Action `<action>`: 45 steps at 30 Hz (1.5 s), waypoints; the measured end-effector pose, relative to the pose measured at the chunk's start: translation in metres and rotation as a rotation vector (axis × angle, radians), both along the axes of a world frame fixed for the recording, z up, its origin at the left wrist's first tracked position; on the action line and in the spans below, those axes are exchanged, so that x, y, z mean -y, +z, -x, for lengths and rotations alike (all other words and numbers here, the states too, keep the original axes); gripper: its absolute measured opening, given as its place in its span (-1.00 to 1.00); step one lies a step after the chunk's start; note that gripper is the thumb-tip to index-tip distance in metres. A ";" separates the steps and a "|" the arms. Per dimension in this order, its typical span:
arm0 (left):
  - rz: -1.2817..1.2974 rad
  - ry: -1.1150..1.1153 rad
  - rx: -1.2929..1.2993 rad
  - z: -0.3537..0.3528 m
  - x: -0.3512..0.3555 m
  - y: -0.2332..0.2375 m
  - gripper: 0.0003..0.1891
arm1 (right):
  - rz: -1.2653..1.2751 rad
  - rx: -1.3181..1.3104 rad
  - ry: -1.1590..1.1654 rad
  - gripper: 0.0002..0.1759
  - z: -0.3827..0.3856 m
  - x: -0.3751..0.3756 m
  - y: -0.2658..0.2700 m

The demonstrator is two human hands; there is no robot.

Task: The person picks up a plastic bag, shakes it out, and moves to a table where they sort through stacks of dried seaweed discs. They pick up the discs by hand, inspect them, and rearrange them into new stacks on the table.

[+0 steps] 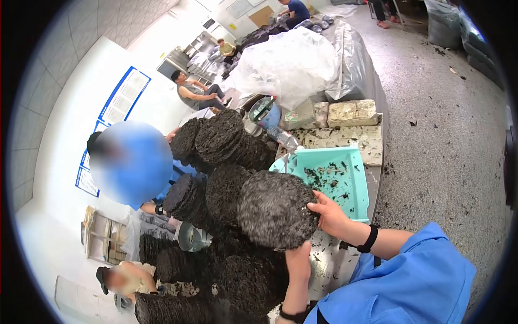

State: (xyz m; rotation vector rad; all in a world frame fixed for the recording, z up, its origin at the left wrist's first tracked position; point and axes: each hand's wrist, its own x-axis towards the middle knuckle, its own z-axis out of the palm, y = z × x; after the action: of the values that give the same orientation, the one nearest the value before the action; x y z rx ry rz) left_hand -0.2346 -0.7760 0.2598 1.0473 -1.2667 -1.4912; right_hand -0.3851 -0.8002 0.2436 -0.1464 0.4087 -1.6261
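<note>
A dark, crinkled round cake (275,210) that looks like dried seaweed is held up in front of me, slightly blurred. My right hand (328,215) grips its right edge, thumb on the face. At the lower edge, my left hand (299,254) supports it, its fingers hidden behind the cake. Stacks of similar cakes (229,189) stand just beyond and to the left, with more cakes (245,278) below. Close to my right hand lies a turquoise tray (362,186) with dark crumbs in it.
Across the table, a blue-clad person (132,164) reaches toward the stacks; another person (129,278) works lower left. A blue bucket (264,112), plastic bottle (286,139), pale blocks (353,113) and plastic-covered pile (291,65) lie beyond the tray. Crumbs dot the floor (437,162).
</note>
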 end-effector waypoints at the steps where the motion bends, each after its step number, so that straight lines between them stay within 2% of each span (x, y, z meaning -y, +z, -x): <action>1: -0.013 0.114 -0.066 0.012 0.006 -0.008 -0.44 | 0.034 -0.039 0.045 -0.39 -0.005 0.004 -0.004; 3: -0.189 0.265 -0.349 0.029 0.019 0.006 -0.54 | 0.050 -0.033 0.054 -0.37 -0.007 0.011 -0.012; 5: -0.176 0.282 -0.326 0.027 0.026 0.006 -0.56 | 0.065 -1.213 -0.519 -0.32 0.008 0.008 -0.011; 6: -0.170 0.293 -0.313 0.029 0.033 0.005 -0.57 | 0.129 -1.391 -0.675 -0.36 0.023 0.001 0.003; 7: -0.165 0.286 -0.310 0.030 0.039 0.003 -0.57 | 0.127 -1.387 -0.684 -0.36 0.031 0.005 0.005; 9: -0.107 0.247 -0.275 0.027 0.043 -0.009 -0.58 | 0.380 -1.552 -0.378 -0.49 0.039 0.005 0.002; 10: -0.076 0.234 -0.259 0.028 0.047 -0.016 -0.60 | 0.341 -1.568 -0.419 -0.56 0.036 0.006 0.004; 15: -0.159 0.170 -0.314 0.034 0.056 -0.010 -0.59 | 0.305 -1.517 -0.340 -0.50 0.037 0.016 -0.009; 17: -0.126 0.228 -0.219 0.035 0.064 -0.014 -0.58 | 0.293 -1.452 -0.337 -0.53 0.038 0.022 -0.012; 27: -0.066 0.161 -0.151 0.025 0.076 -0.021 -0.53 | 0.402 -1.272 -0.182 -0.55 0.056 0.046 -0.025; 29: -0.112 0.177 -0.092 0.027 0.079 -0.019 -0.53 | 0.332 -1.473 -0.198 -0.55 0.056 0.040 -0.009; 30: -0.109 0.174 -0.094 0.028 0.081 -0.022 -0.53 | 0.332 -1.475 -0.203 -0.55 0.054 0.042 -0.010; 32: 0.063 0.203 0.130 0.030 0.085 -0.031 -0.55 | 0.364 -1.710 -0.464 -0.56 0.047 0.045 -0.017; 33: 0.063 0.201 0.130 0.032 0.083 -0.025 -0.55 | 0.363 -1.710 -0.466 -0.56 0.045 0.045 -0.020; 35: 0.145 0.111 0.377 0.041 0.079 -0.006 -0.54 | 0.343 -1.697 -0.519 -0.58 0.043 0.048 -0.025; 38: 0.234 0.134 0.483 0.039 0.088 -0.024 -0.53 | 0.348 -1.669 -0.533 -0.59 0.044 0.052 -0.031; 41: 0.264 -0.002 0.361 0.042 0.084 -0.012 -0.53 | 0.342 -1.681 -0.511 -0.60 0.049 0.051 -0.029; 45: 0.252 0.003 0.377 0.044 0.084 -0.008 -0.53 | 0.338 -1.682 -0.475 -0.59 0.053 0.054 -0.034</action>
State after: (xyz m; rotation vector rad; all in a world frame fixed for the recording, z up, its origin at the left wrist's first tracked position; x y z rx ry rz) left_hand -0.2787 -0.8603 0.2521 1.1920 -1.6651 -1.1254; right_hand -0.4378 -0.8541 0.2097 -1.8348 1.4857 -1.6604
